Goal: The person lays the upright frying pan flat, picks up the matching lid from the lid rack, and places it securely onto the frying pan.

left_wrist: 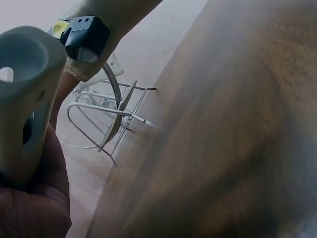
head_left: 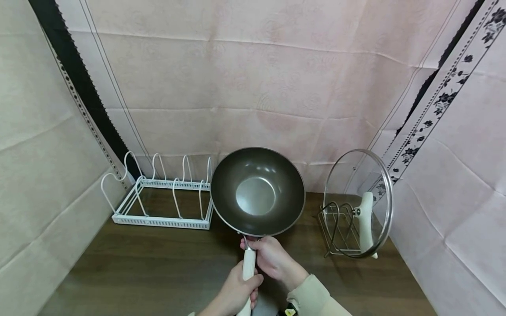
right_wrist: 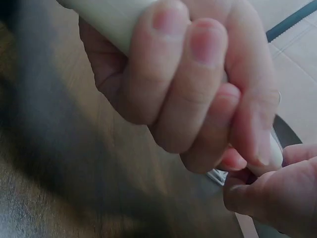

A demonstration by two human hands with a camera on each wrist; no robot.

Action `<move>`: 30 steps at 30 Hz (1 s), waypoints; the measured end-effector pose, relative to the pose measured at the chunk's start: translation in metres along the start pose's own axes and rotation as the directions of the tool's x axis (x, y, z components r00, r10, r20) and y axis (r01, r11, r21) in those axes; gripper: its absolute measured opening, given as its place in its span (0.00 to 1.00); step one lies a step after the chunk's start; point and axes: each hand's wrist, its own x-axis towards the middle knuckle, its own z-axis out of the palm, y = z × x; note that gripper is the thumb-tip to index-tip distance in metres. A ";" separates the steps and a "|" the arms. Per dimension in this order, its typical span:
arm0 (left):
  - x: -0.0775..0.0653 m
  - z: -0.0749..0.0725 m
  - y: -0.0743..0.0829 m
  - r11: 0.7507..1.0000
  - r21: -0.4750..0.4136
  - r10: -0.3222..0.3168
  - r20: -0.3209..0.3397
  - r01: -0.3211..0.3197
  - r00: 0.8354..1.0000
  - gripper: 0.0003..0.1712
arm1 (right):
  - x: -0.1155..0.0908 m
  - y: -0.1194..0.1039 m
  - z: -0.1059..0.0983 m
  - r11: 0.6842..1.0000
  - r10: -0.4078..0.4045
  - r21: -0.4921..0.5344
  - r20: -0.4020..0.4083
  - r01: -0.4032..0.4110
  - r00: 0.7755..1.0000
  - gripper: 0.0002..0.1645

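Fingers (right_wrist: 158, 84) of the left hand (head_left: 237, 285) wrapped round the off-white handle (head_left: 249, 263) of a deep, round, dark grey-brown pan (head_left: 257, 193), while the right hand (head_left: 276, 259), nearer the bowl, pinches around the metal neck. Long axis pointing straight away from the person: handle near, bowl far, inside facing back. Just left of the pan, a white metal slotted rack (head_left: 162, 222), contact impossible to tell; well right of the pan, a clear glass lid (head_left: 365, 221) upright in a dark wire stand (head_left: 336, 223) on the brown wooden bench (head_left: 158, 267).

L hand (right_wrist: 190, 84) grips white handle (right_wrist: 111, 17), R hand (right_wrist: 280, 193) pinches its end (brn tbl (right_wrist: 133, 183) below).
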 end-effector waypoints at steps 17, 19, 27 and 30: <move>-0.003 -0.011 0.005 0.999 -0.027 -0.035 0.037 0.036 0.999 0.16 | -0.002 -0.009 -0.034 0.989 0.145 -0.040 -0.016 -0.146 0.989 0.21; -0.004 -0.013 0.005 0.999 -0.021 -0.035 0.039 0.036 0.999 0.16 | -0.001 -0.013 -0.041 0.990 0.135 -0.028 -0.049 -0.136 0.990 0.26; -0.010 -0.023 0.010 0.999 0.007 -0.036 0.067 0.035 0.997 0.17 | 0.002 -0.033 -0.069 0.999 0.021 -0.047 -0.116 -0.026 0.993 0.37; -0.012 -0.029 0.009 1.000 0.018 -0.027 0.092 0.026 0.995 0.16 | 0.006 -0.037 -0.078 0.999 -0.021 -0.029 -0.166 0.016 0.986 0.37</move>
